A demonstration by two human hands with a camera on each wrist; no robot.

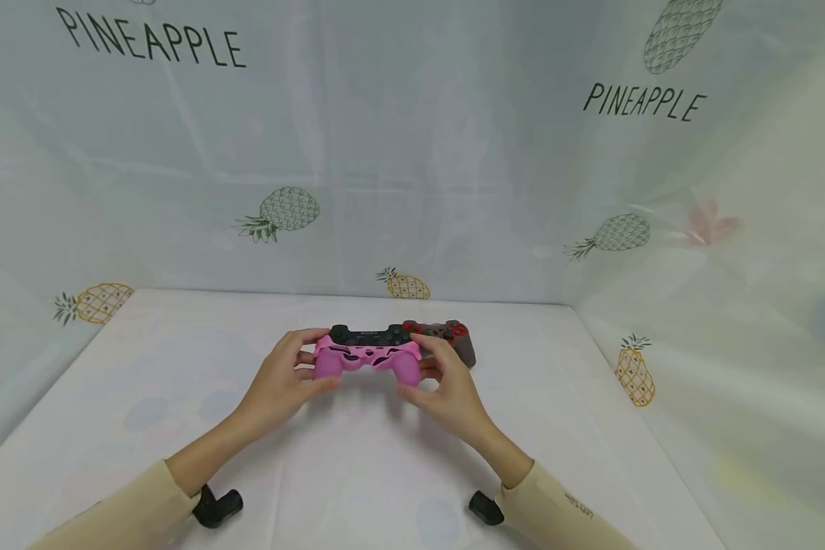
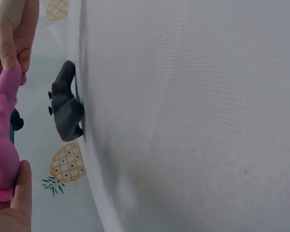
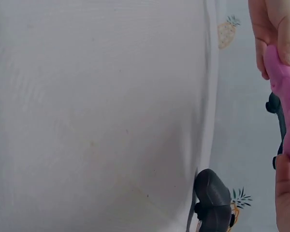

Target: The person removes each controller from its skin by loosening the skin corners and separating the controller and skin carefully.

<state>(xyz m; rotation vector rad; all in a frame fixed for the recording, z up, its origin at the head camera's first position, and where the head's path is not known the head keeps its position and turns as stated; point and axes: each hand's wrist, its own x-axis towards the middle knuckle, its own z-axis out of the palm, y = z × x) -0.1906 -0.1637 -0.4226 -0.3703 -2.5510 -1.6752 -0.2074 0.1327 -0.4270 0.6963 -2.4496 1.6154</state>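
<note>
Both hands hold one game controller (image 1: 367,355) above the table. Its near side and grips are pink with black markings, and its far part is black with dark thumbsticks. My left hand (image 1: 285,374) pinches the left grip, thumb below and index finger along the top. On the right grip, my right hand (image 1: 454,389) does the same. The left wrist view shows the pink grip (image 2: 5,166) between thumb and fingers. A second controller (image 1: 462,347), dark grey with red buttons, lies on the table behind, partly covered in the head view by the right hand and the pink one.
A white cloth covers the table (image 1: 357,473). Behind it and at the sides hang pale sheets (image 1: 440,153) printed with pineapples. Black devices (image 1: 220,508) stick out from both beige sleeves (image 1: 564,508) near the wrists.
</note>
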